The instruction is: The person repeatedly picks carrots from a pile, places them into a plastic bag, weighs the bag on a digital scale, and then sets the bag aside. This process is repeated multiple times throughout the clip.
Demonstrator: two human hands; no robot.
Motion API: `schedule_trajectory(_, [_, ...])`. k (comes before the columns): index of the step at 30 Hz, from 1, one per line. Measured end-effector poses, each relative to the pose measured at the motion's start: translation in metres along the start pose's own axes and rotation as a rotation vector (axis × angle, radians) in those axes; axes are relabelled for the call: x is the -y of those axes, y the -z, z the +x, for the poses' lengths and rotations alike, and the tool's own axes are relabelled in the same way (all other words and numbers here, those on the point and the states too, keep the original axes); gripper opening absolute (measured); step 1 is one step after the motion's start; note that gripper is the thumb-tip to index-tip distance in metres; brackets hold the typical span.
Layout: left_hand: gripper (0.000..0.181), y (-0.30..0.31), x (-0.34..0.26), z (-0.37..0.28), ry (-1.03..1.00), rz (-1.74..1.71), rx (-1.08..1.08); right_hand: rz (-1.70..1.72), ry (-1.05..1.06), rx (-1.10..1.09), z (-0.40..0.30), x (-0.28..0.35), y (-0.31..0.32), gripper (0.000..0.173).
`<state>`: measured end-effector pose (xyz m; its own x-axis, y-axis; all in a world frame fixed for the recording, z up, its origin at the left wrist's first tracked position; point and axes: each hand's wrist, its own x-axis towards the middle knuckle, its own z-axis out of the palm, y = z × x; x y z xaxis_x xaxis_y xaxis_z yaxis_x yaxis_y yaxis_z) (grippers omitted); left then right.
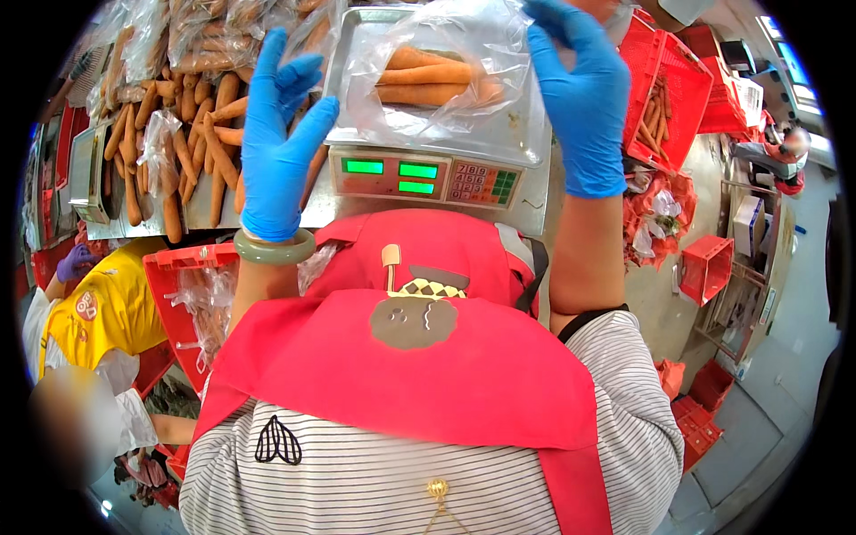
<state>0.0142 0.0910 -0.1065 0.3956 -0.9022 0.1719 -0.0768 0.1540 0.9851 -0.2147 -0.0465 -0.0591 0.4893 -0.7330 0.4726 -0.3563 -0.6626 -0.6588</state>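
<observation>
Several carrots (428, 77) lie in a clear plastic bag (374, 110) on the metal pan (515, 147) of a digital scale (428, 177). Its green displays are lit. My left hand (277, 140), in a blue glove, is raised left of the pan with fingers apart and nothing in it, over the edge of the carrot pile (217, 147). To the right of the pan is my right hand (582, 100), also gloved in blue, beside the bag's upper right edge. Its fingertips are near the top of the view, and whether they pinch the plastic is unclear.
Bagged carrots (214, 40) are heaped at the upper left. A red crate (669, 100) holding carrots stands at the right, above a red bag (659, 221). Another red crate (194, 257) with plastic bags is at the lower left, near a co-worker in a yellow apron (110, 301).
</observation>
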Motion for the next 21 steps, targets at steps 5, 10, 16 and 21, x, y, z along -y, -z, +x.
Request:
schedule_trajectory(5, [0.063,-0.012,-0.026,0.01,-0.228,0.117,-0.01,-0.179,0.049,-0.317,0.005,0.0,-0.014,0.051])
schedule_trajectory(10, [0.072,-0.028,-0.033,0.014,-0.336,0.323,0.068,-0.478,0.031,-0.232,0.008,0.007,-0.041,0.085])
schedule_trajectory(16, [0.072,-0.038,-0.012,0.027,-0.438,0.446,0.143,-0.619,-0.083,-0.107,0.013,-0.008,-0.073,0.1])
schedule_trajectory(21, [0.038,-0.016,0.003,0.027,-0.002,0.574,0.281,-0.6,-0.224,-0.101,0.026,-0.03,-0.086,0.104])
